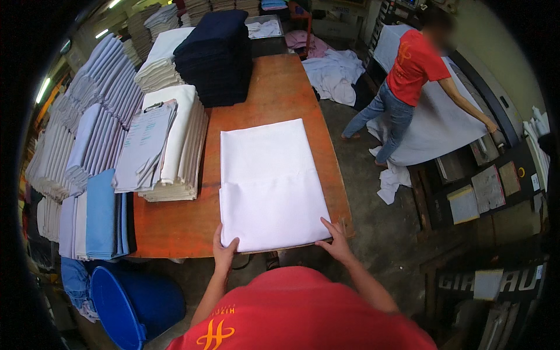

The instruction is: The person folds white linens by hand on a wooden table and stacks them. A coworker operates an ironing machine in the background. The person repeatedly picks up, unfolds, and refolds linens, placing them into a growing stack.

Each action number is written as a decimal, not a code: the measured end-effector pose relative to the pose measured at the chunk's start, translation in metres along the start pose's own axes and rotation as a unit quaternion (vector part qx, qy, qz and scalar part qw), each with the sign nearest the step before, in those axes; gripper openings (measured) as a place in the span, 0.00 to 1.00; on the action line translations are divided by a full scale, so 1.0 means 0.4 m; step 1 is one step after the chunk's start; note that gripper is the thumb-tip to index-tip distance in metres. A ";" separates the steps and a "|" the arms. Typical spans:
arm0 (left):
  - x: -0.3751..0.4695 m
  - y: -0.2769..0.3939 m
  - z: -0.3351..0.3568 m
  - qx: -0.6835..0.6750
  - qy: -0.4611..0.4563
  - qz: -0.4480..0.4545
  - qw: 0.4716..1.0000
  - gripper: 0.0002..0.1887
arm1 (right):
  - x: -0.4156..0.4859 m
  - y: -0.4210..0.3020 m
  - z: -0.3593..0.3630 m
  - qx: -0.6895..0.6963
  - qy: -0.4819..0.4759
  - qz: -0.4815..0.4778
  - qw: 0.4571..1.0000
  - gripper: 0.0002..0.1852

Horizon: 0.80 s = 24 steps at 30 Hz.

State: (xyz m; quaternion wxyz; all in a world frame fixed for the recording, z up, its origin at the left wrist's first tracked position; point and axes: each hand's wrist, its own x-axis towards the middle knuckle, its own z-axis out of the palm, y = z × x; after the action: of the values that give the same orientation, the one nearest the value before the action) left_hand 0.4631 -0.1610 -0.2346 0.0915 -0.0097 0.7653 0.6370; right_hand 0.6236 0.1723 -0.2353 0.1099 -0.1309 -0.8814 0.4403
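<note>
A folded white cloth (271,188) lies flat on the wooden tabletop (280,92) before me, with a fold line across its middle. At its near left corner my left hand (225,250) grips the cloth, the thumb on the near edge and the fingers along the side. My right hand (337,243) has hold of the near right corner, with its index finger on the upper side and its thumb at the near edge. How far the fingers reach beneath the cloth is hidden.
Left stand a cream cloth stack (186,144), a clipboard with papers (146,135), dark navy cloths (214,61) and light-blue folded cloth (100,214). A blue bin (144,302) is below left. Right, a person (411,70) handles a white sheet (437,127) at a machine. Cloths (337,72) lie on the floor.
</note>
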 end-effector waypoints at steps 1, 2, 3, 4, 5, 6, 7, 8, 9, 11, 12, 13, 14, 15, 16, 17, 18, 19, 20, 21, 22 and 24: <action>0.000 0.000 0.001 0.003 0.001 0.038 0.999 0.39 | -0.006 -0.001 0.003 -0.025 -0.009 0.001 1.000 0.36; -0.001 0.001 -0.001 0.003 0.007 0.077 0.997 0.39 | -0.013 -0.003 0.006 -0.055 -0.004 0.005 0.998 0.39; -0.006 0.004 -0.003 0.016 0.010 0.093 0.995 0.39 | -0.022 -0.004 0.013 -0.048 -0.001 0.010 0.999 0.38; -0.016 0.009 -0.010 0.068 -0.014 0.086 0.994 0.39 | -0.032 -0.006 0.021 -0.045 0.015 0.019 0.999 0.38; -0.030 0.017 -0.023 0.131 -0.043 0.055 0.989 0.39 | -0.044 -0.008 0.029 -0.040 0.025 0.022 0.999 0.37; -0.046 0.027 -0.036 0.191 -0.063 0.008 0.980 0.39 | -0.056 -0.008 0.035 -0.060 0.047 0.028 0.997 0.37; -0.062 0.040 -0.047 0.266 -0.101 0.096 0.954 0.38 | -0.067 -0.010 0.038 -0.078 0.063 0.030 0.995 0.37; -0.081 0.055 -0.056 0.333 -0.131 0.166 0.919 0.38 | -0.077 -0.013 0.037 -0.097 0.075 0.039 0.992 0.37; -0.101 0.071 -0.061 0.396 -0.158 0.232 0.874 0.38 | -0.088 -0.018 0.028 -0.108 0.092 0.021 0.990 0.36; -0.110 0.116 -0.068 0.417 -0.194 0.149 0.875 0.31 | -0.103 -0.037 -0.008 -0.126 0.111 0.018 0.986 0.35; -0.109 0.150 -0.085 0.451 -0.215 0.124 0.857 0.29 | -0.108 -0.051 -0.038 -0.131 0.100 -0.014 0.986 0.33; -0.103 0.187 -0.103 0.495 -0.239 0.076 0.832 0.26 | -0.117 -0.069 -0.082 -0.133 0.084 -0.023 0.987 0.30; -0.095 0.225 -0.120 0.455 -0.251 0.087 0.850 0.22 | -0.122 -0.092 -0.126 -0.131 0.067 -0.028 0.989 0.28; -0.089 0.259 -0.138 0.422 -0.252 0.172 0.854 0.21 | -0.123 -0.119 -0.164 -0.140 0.040 -0.051 0.988 0.26; -0.078 0.290 -0.156 0.390 -0.250 0.237 0.854 0.21 | -0.114 -0.145 -0.200 -0.145 0.016 -0.071 0.987 0.24; -0.056 0.311 -0.167 0.356 -0.247 0.301 0.849 0.21 | -0.096 -0.169 -0.230 -0.150 -0.008 -0.091 0.985 0.22; -0.022 0.324 -0.171 0.275 -0.281 0.247 0.886 0.20 | -0.064 -0.187 -0.253 -0.097 -0.023 -0.081 0.992 0.20; 0.019 0.330 -0.177 0.204 -0.307 0.212 0.905 0.19 | -0.026 -0.200 -0.265 -0.073 -0.019 -0.057 0.996 0.18; 0.070 0.321 -0.165 0.128 -0.306 0.186 0.925 0.16 | 0.018 -0.204 -0.274 -0.050 -0.015 -0.033 0.998 0.17; 0.108 0.300 -0.151 0.085 -0.219 0.032 0.972 0.13 | 0.076 -0.199 -0.272 -0.007 -0.011 -0.034 0.999 0.16; 0.176 0.278 -0.120 0.009 -0.175 0.004 0.984 0.15 | 0.148 -0.187 -0.248 0.024 0.027 -0.010 0.999 0.15; 0.305 0.227 -0.053 -0.225 -0.202 -0.039 0.952 0.26 | 0.308 -0.151 -0.164 0.266 0.106 -0.001 0.958 0.17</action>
State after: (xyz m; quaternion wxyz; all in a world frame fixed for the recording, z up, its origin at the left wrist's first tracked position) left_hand 0.3285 -0.1521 -0.1614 0.2646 0.0686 0.5669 0.7771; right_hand 0.5199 0.2269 -0.1385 0.2339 -0.1416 -0.7157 0.6426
